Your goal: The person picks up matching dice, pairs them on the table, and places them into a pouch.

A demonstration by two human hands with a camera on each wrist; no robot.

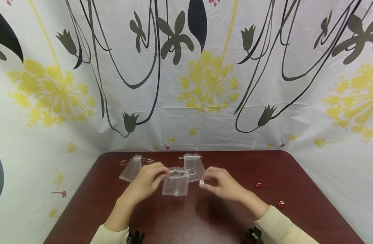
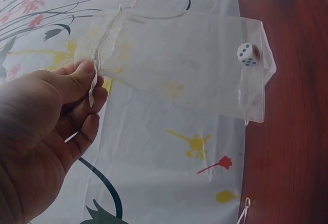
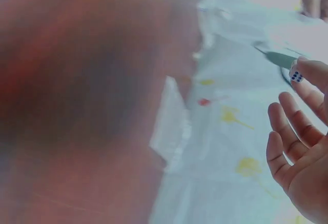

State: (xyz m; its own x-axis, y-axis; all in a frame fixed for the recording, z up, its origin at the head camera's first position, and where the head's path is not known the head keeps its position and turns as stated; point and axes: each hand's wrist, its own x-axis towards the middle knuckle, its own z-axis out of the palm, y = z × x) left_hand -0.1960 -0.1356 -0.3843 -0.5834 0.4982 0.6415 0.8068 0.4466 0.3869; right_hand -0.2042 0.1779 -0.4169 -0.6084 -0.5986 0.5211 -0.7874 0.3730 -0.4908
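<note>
White die [image 1: 201,182] clamped in right hand [image 1: 221,184] grip, just right of bag [image 1: 175,185]; left hand [image 1: 150,176] grip clamped on bag's rim [image 2: 106,35] (second die [image 2: 248,54] inside). Slight fingertip hold could drop white die onto counter [image 1: 186,220]; limp rim could sag if pinch loosens.

The head view looks forward and down over the bench [image 1: 235,223]; the wrist views, much nearer, face the left grip [image 2: 43,121] and right grip [image 3: 310,157]; all share the patterned cloth [image 1: 186,130].
</note>
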